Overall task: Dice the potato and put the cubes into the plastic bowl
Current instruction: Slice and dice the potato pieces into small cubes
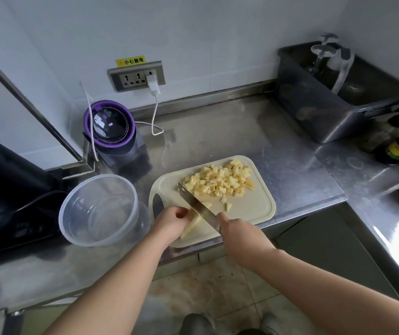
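My left hand (pixel 171 222) is clamped on the last uncut piece of potato (pixel 193 226) at the near left of the cutting board (pixel 254 209), fingers curled over it; my right hand (pixel 238 234) is closed round the handle of the knife (pixel 198 205), whose blade slants from near right to far left and seems to sit in the potato just beside my left fingertips. The cubes (pixel 220 181) lie heaped at the far right of the board, apart from the cut; the plastic bowl (pixel 101 175) stands on the counter (pixel 217 131) just left of the board, and I see no cubes in it, so I judge the dicing nearly done and the transfer not yet begun.

To do this cut well I should tuck my fingertips back and let the knuckles guide the blade; the piece is thin and tapered, so it may roll or slip, and it wants its flat side down; I should press straight down and match the slice to the cubes already cut; the board's near edge lies close to the counter's edge, so no hard push toward me.
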Demonstrator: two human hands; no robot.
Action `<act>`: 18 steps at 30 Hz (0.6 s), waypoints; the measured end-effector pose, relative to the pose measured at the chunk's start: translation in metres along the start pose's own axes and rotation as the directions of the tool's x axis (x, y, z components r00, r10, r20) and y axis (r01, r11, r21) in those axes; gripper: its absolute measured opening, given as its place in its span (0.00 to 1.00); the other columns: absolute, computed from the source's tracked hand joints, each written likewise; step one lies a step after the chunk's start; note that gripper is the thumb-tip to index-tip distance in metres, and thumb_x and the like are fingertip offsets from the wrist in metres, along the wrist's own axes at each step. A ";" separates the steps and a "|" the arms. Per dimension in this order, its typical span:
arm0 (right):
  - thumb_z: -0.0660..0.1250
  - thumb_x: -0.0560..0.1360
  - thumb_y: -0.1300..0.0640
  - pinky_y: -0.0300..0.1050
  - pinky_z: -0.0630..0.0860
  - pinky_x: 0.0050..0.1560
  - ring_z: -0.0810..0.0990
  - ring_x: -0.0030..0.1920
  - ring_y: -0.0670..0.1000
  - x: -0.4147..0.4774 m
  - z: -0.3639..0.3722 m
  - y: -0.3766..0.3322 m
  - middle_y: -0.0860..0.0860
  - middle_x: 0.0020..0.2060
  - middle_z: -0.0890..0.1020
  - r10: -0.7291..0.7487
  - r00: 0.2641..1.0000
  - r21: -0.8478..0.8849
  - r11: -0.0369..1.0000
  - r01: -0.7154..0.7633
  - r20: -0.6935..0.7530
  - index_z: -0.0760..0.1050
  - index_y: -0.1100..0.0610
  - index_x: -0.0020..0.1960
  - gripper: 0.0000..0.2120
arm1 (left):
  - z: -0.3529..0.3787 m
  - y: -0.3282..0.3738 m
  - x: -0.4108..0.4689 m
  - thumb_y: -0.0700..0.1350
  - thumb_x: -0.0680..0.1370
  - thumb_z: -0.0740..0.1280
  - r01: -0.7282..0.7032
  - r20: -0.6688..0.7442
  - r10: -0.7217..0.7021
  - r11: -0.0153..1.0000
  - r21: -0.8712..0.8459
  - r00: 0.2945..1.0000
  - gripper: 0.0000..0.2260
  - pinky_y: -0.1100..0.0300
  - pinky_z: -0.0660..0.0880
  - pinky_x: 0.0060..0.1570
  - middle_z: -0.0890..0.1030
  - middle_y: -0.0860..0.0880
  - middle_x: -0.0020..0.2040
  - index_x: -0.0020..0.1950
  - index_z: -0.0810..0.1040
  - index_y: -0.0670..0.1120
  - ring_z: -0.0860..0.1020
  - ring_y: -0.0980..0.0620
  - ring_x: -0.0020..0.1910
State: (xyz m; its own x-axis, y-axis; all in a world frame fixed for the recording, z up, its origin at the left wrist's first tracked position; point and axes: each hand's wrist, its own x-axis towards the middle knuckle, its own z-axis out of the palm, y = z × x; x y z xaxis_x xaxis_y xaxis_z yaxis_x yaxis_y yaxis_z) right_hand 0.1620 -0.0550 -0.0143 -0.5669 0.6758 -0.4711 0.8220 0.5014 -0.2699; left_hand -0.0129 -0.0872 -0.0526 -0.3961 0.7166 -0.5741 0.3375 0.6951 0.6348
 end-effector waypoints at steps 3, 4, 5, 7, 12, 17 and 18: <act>0.58 0.77 0.68 0.43 0.65 0.26 0.71 0.29 0.51 -0.003 -0.003 -0.001 0.51 0.32 0.70 -0.015 0.999 -0.016 1.000 0.014 -0.037 0.60 0.55 0.64 0.19 | 0.000 0.000 -0.001 0.53 0.78 0.66 0.012 0.007 -0.012 1.000 -0.003 1.000 0.13 0.49 0.78 0.55 0.81 0.50 0.55 0.60 0.78 0.50 0.79 0.47 0.53; 0.59 0.77 0.68 0.42 0.65 0.25 0.70 0.28 0.50 -0.004 -0.004 -0.001 0.51 0.31 0.70 -0.016 0.999 -0.022 1.000 0.015 -0.043 0.60 0.55 0.64 0.19 | -0.001 0.000 -0.002 0.53 0.78 0.66 0.018 0.008 -0.018 1.000 -0.005 1.000 0.13 0.48 0.78 0.56 0.81 0.50 0.55 0.60 0.77 0.51 0.79 0.47 0.54; 0.59 0.77 0.68 0.43 0.64 0.25 0.69 0.28 0.50 -0.005 -0.005 -0.001 0.51 0.31 0.70 -0.016 0.999 -0.026 1.000 0.015 -0.046 0.60 0.55 0.64 0.19 | -0.001 0.000 -0.002 0.53 0.78 0.66 0.023 0.012 -0.023 1.000 -0.001 1.000 0.13 0.48 0.78 0.57 0.80 0.50 0.56 0.61 0.77 0.51 0.79 0.46 0.55; 0.57 0.76 0.70 0.43 0.64 0.26 0.69 0.28 0.51 -0.007 -0.006 -0.001 0.52 0.32 0.69 -0.012 0.999 -0.029 1.000 0.011 -0.045 0.60 0.55 0.64 0.20 | -0.003 -0.001 -0.002 0.52 0.78 0.66 0.026 0.024 -0.026 1.000 0.006 0.999 0.14 0.49 0.77 0.58 0.80 0.50 0.57 0.63 0.76 0.51 0.78 0.47 0.55; 0.55 0.75 0.72 0.43 0.63 0.27 0.68 0.30 0.51 -0.006 -0.001 -0.003 0.52 0.33 0.68 -0.009 1.000 -0.026 1.000 0.008 -0.011 0.60 0.56 0.67 0.23 | -0.020 0.005 -0.004 0.39 0.80 0.60 -0.039 -0.158 0.023 0.994 -0.099 0.987 0.13 0.53 0.74 0.59 0.79 0.47 0.60 0.63 0.76 0.46 0.77 0.46 0.58; 0.55 0.74 0.73 0.43 0.64 0.28 0.69 0.32 0.52 -0.001 0.002 -0.002 0.52 0.33 0.68 -0.009 1.000 -0.022 1.000 0.009 0.010 0.59 0.57 0.69 0.26 | -0.042 0.040 -0.012 0.37 0.80 0.59 -0.362 -0.315 0.395 0.918 0.161 0.863 0.11 0.61 0.71 0.51 0.78 0.54 0.52 0.52 0.78 0.49 0.75 0.55 0.52; 0.55 0.74 0.73 0.43 0.64 0.28 0.68 0.31 0.51 0.000 0.001 -0.002 0.52 0.34 0.68 -0.011 1.000 -0.023 1.000 0.011 0.011 0.59 0.56 0.70 0.26 | -0.043 0.048 -0.009 0.39 0.80 0.58 -0.404 -0.211 0.464 0.873 0.274 0.860 0.11 0.59 0.73 0.51 0.78 0.55 0.53 0.51 0.79 0.51 0.76 0.55 0.52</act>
State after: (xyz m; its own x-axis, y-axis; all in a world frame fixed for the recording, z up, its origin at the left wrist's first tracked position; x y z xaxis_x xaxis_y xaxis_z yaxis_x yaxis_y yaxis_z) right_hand 0.1602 -0.0565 -0.0148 -0.5752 0.6642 -0.4775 0.8142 0.5211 -0.2559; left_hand -0.0303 -0.0633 0.0054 -0.3645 0.9268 -0.0900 0.6885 0.3333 0.6441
